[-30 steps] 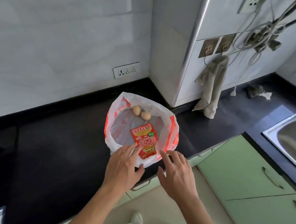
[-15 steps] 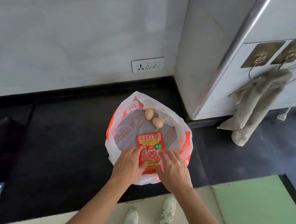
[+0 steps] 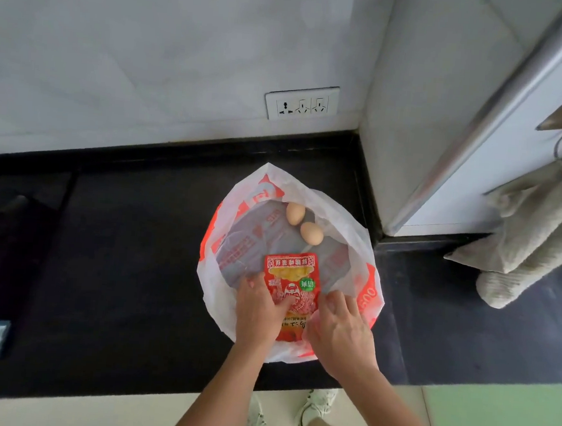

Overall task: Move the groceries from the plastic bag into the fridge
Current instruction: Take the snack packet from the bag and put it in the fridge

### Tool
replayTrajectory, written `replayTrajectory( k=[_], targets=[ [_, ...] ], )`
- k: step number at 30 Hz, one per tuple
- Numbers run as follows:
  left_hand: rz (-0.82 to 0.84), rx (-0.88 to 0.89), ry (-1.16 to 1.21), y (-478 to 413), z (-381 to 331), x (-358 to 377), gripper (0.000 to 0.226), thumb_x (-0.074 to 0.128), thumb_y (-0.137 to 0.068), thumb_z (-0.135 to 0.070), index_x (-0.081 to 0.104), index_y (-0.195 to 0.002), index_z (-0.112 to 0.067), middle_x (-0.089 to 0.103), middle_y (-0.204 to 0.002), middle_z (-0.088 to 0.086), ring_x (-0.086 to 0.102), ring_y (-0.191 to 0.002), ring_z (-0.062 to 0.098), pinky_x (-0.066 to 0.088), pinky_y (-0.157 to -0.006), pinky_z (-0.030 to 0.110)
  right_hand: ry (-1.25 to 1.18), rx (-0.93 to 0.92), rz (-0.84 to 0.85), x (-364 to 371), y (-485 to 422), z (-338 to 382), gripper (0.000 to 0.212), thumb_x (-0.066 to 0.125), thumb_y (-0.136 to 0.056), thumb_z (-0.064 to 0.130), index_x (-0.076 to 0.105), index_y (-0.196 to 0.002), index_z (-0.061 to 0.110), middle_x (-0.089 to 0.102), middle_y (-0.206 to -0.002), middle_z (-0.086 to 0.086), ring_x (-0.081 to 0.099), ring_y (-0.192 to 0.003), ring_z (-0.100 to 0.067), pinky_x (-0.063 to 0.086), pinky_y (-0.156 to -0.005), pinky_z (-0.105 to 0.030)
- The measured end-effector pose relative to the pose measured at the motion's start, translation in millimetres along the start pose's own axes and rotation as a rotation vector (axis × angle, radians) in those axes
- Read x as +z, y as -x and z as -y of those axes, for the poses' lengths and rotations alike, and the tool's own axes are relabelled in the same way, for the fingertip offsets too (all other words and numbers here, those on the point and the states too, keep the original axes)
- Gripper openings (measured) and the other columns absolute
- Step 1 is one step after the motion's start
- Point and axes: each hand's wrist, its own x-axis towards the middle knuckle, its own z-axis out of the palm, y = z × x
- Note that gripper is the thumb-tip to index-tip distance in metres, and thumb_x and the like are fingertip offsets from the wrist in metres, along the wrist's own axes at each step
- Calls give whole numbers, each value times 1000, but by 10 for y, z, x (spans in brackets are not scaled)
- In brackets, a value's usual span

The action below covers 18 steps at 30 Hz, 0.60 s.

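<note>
Head view: a white plastic bag with orange print (image 3: pixel 348 224) lies spread open on the black stone tabletop (image 3: pixel 119 268). It is nearer the front edge than the back wall, and just beside the corner where a tall white unit with a long silver bar (image 3: pixel 413 105) stands.

Inside the bag, at its far side, two pale brown eggs lie touching or nearly touching: one egg (image 3: pixel 295 213) is further back and the other egg (image 3: pixel 311 232) is slightly nearer and to the right. A red printed packet (image 3: pixel 293 277) lies flat in the near half of the bag, apart from the eggs, with its top end pointing toward the back wall.

The left hand (image 3: pixel 259 311) grips the packet's left side, with the thumb laid across its face and the fingers curled at the edge. The right hand (image 3: pixel 341 327) has its fingers curled down over the packet's right edge, holding it there, with loose bag plastic bunched against the palm.

A white triple wall socket (image 3: pixel 302 103) sits on the back wall above the tabletop. A beige knitted cloth (image 3: pixel 537 237) hangs at the right, and its lower end rests on the tabletop. White shoes (image 3: pixel 317 405) show on the pale floor below the front edge.
</note>
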Motion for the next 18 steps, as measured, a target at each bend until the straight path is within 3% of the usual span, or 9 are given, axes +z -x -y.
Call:
replayTrajectory(
  k=[3, 6, 10, 14, 18],
  targets=[
    [3, -108, 131, -50, -15, 43, 60, 78, -76, -51, 53, -122, -21, 60, -116, -4, 59, -109, 14, 52, -94, 33, -98, 52, -81, 18, 11, 12, 35, 60, -91, 40, 60, -121, 21, 58, -117, 3, 55, -102, -21, 57, -85, -42],
    [111, -162, 258, -99, 1, 65, 37, 77, -82, -42, 58, -109, -25, 66, -106, -7, 64, -102, 13, 55, -91, 35, -102, 44, -101, 50, 24, -12, 37, 68, -87, 39, 62, -118, 20, 59, -113, 2, 57, -100, -22, 59, -82, -45],
    [221, -171, 423, -105, -24, -9, 24, 70, -90, -34, 61, -110, -26, 68, -104, -11, 65, -99, 8, 52, -76, 22, -93, 43, -99, 43, 13, -16, 37, 64, -88, 41, 61, -119, 20, 59, -113, 2, 57, -98, -22, 57, -83, -43],
    [206, -159, 532, -99, -120, -237, 18, 70, -90, -31, 63, -106, -28, 70, -104, -12, 67, -99, 9, 57, -88, 34, -120, 58, -26, -68, -34, 37, 43, 45, -98, 48, 51, -133, 24, 60, -125, 3, 55, -112, -23, 49, -98, -41],
    [157, -117, 668, -102, -238, -640, 17, 70, -90, -30, 62, -105, -33, 71, -105, -12, 69, -100, 10, 57, -87, 35, -340, 78, -68, -318, -71, 148, 48, 48, -98, 51, 53, -134, 20, 66, -122, 0, 59, -114, -25, 50, -96, -42]
  ],
)
